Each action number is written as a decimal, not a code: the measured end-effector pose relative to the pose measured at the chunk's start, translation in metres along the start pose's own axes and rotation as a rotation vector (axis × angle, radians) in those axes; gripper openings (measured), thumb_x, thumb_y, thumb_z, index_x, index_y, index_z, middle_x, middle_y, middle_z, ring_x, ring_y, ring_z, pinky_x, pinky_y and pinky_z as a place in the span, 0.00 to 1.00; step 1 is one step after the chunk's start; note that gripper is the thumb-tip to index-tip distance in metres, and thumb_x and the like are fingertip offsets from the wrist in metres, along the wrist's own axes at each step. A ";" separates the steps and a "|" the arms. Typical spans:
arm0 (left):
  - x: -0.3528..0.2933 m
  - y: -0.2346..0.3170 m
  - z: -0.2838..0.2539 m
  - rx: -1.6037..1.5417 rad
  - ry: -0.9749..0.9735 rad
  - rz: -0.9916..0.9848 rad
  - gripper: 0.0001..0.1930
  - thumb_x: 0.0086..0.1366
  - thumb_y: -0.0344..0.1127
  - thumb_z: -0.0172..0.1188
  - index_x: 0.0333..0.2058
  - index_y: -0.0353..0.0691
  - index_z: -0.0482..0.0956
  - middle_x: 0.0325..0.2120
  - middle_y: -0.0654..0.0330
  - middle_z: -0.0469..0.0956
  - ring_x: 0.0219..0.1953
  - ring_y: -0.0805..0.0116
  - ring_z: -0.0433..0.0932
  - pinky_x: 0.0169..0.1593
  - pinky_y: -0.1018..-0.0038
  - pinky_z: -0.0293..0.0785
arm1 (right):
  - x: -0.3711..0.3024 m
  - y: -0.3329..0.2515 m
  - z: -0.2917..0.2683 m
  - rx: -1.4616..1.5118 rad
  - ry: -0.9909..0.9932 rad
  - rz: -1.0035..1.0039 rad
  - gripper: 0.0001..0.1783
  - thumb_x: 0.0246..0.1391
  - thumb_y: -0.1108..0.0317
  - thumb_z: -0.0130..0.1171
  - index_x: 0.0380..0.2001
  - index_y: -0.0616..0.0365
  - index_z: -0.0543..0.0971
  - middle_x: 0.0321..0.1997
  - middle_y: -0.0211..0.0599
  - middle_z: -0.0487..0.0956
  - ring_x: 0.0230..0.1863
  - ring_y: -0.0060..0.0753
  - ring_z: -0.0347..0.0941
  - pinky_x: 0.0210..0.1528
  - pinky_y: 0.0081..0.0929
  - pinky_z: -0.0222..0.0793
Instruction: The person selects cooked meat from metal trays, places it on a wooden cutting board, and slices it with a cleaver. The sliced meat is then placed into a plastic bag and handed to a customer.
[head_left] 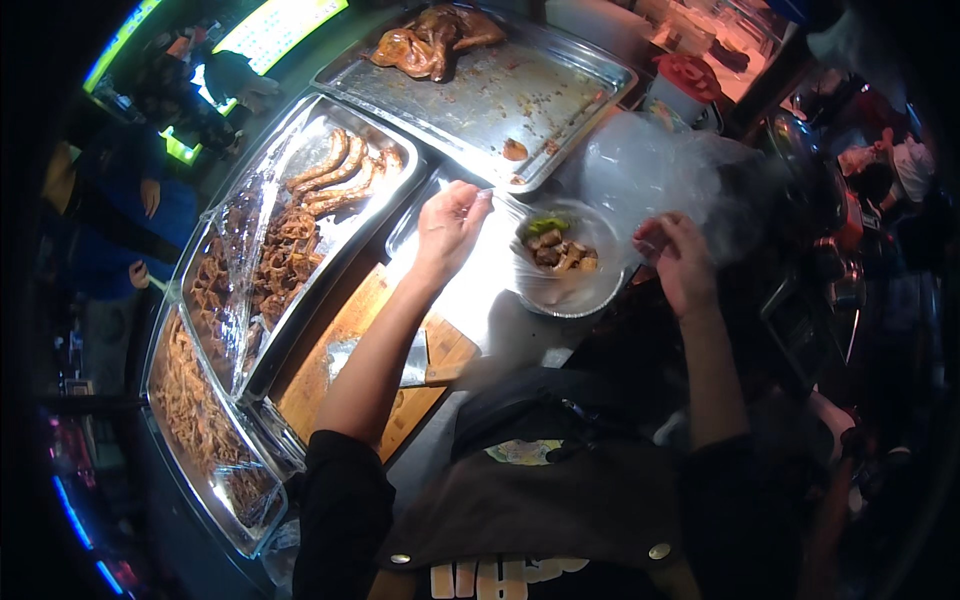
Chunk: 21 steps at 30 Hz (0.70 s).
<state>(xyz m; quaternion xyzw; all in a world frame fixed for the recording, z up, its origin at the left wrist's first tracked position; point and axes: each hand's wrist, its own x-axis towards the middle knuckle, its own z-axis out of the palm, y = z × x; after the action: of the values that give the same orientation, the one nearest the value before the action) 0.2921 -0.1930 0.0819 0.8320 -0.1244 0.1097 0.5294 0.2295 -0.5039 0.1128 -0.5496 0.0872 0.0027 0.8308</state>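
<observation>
A round bowl [572, 300] stands on the counter before me, holding chunks of browned meat [562, 254] and some green pieces [546, 225]. Thin clear plastic [508, 212] stretches from the bowl's left side up to my left hand [452, 225], whose thumb and fingers pinch it. At the bowl's right, my right hand [682, 262] is raised with its fingers bent together. What those fingers hold, if anything, is too faint to make out. A bunch of clear plastic bags [650, 170] lies just beyond the right hand.
A metal tray [480, 110] at the back carries a roasted bird [432, 42]. Meat-filled trays [345, 265] run along the left, partly under clear film. Below my left forearm are a wooden board [445, 345] and a broad metal blade [412, 362]. People stand beyond the left trays.
</observation>
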 end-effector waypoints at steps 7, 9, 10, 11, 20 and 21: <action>-0.024 0.016 0.011 -0.382 0.068 -0.209 0.05 0.63 0.33 0.56 0.30 0.39 0.76 0.23 0.63 0.74 0.27 0.73 0.72 0.35 0.76 0.71 | 0.005 -0.008 0.004 0.214 -0.183 0.125 0.24 0.59 0.59 0.51 0.56 0.57 0.68 0.39 0.32 0.73 0.39 0.29 0.71 0.43 0.32 0.72; -0.033 0.012 0.007 -0.361 0.117 -0.350 0.12 0.69 0.39 0.49 0.31 0.39 0.76 0.22 0.63 0.74 0.26 0.75 0.72 0.32 0.76 0.70 | -0.002 -0.002 0.003 0.200 -0.168 0.188 0.37 0.54 0.55 0.55 0.64 0.57 0.59 0.35 0.32 0.74 0.35 0.29 0.71 0.39 0.32 0.75; -0.042 0.010 0.006 -0.518 0.099 -0.397 0.13 0.70 0.41 0.47 0.32 0.39 0.75 0.22 0.63 0.74 0.26 0.74 0.73 0.32 0.76 0.70 | -0.008 -0.002 0.002 0.208 -0.242 0.231 0.41 0.51 0.54 0.57 0.65 0.56 0.57 0.34 0.33 0.75 0.34 0.30 0.72 0.38 0.31 0.75; -0.044 0.010 0.007 -0.672 0.064 -0.498 0.14 0.71 0.42 0.45 0.34 0.39 0.75 0.22 0.63 0.74 0.27 0.74 0.73 0.33 0.76 0.70 | -0.010 0.000 0.004 0.227 -0.313 0.258 0.44 0.49 0.53 0.60 0.66 0.55 0.55 0.33 0.34 0.75 0.32 0.30 0.73 0.37 0.30 0.75; -0.062 0.011 -0.031 -1.528 -0.142 -0.518 0.20 0.72 0.43 0.44 0.59 0.45 0.58 0.50 0.53 0.71 0.46 0.63 0.76 0.53 0.65 0.74 | 0.013 0.003 0.005 0.197 -0.210 0.161 0.34 0.54 0.68 0.51 0.65 0.52 0.57 0.56 0.35 0.70 0.53 0.32 0.70 0.47 0.28 0.74; -0.061 0.012 -0.037 -1.522 -0.163 -0.492 0.21 0.71 0.41 0.45 0.60 0.45 0.56 0.55 0.51 0.68 0.51 0.61 0.74 0.54 0.63 0.74 | 0.016 0.002 -0.001 0.205 -0.167 0.144 0.34 0.54 0.69 0.50 0.65 0.52 0.58 0.56 0.34 0.70 0.54 0.33 0.69 0.46 0.28 0.74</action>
<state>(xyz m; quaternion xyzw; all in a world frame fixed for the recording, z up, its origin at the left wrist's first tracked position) 0.2289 -0.1590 0.0880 0.2518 -0.0165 -0.1858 0.9496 0.2454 -0.5058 0.1085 -0.4521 0.0566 0.0990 0.8847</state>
